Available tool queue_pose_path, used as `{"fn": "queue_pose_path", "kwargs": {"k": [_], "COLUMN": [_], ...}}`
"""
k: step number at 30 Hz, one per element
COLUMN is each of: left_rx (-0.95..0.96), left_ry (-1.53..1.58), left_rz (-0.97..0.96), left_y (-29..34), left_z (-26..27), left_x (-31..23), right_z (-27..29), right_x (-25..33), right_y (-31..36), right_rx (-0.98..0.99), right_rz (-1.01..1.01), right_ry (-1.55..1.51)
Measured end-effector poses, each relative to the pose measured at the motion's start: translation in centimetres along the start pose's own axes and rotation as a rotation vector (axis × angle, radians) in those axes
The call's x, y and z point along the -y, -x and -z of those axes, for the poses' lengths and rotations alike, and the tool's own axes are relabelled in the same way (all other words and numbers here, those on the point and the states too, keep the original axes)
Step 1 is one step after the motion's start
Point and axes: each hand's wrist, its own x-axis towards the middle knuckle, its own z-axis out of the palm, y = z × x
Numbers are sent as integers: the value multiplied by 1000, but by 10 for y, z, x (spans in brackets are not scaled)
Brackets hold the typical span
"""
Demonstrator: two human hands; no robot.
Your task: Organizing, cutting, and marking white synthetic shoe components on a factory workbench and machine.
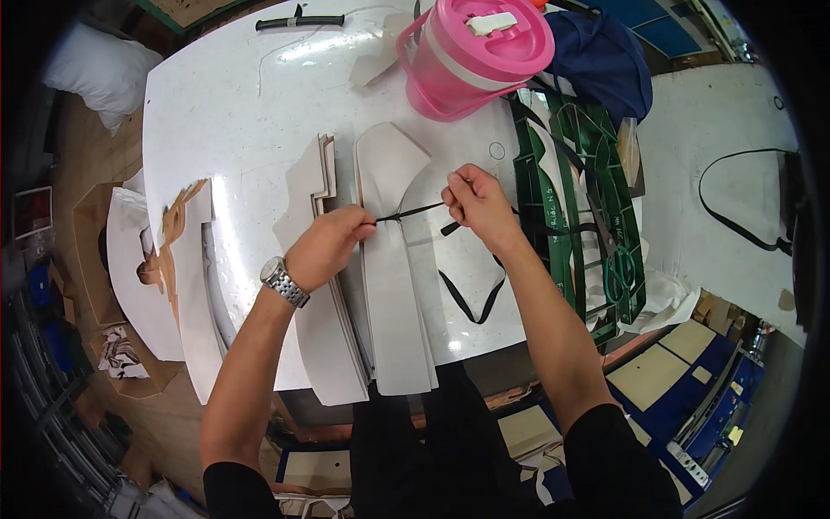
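Note:
A stack of long off-white cut pieces, rounded at its far end, lies on the table in front of me. Around its narrow waist runs a thin black strap, knotted or crossed on top. My left hand, below a metal wristwatch, pinches one end of it by the stack's left edge. To the right, my right hand grips the other part with curled fingers, and the strap is taut between them. A second off-white stack lies under my left forearm. A loose black strap length curls on the table below my right hand.
A pink lidded bucket stands at the far side of the white table, beside a dark blue bag. Green slatted plastic with green-handled scissors lies right. More cut pieces lie left; a black tool lies far.

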Motion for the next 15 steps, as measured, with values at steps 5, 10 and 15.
{"fn": "queue_pose_path", "kwargs": {"k": [5, 10, 15], "left_rx": [191, 110, -58], "left_ry": [-113, -19, 114], "left_rz": [-178, 105, 244], "left_y": [-14, -22, -22], "left_z": [-8, -14, -25], "left_x": [-9, -15, -17], "right_z": [-26, -54, -61], "right_x": [25, 48, 52], "right_y": [4, 15, 39], "right_rx": [5, -103, 95], "right_rz": [53, 223, 531], "right_ry": [28, 314, 455]}}
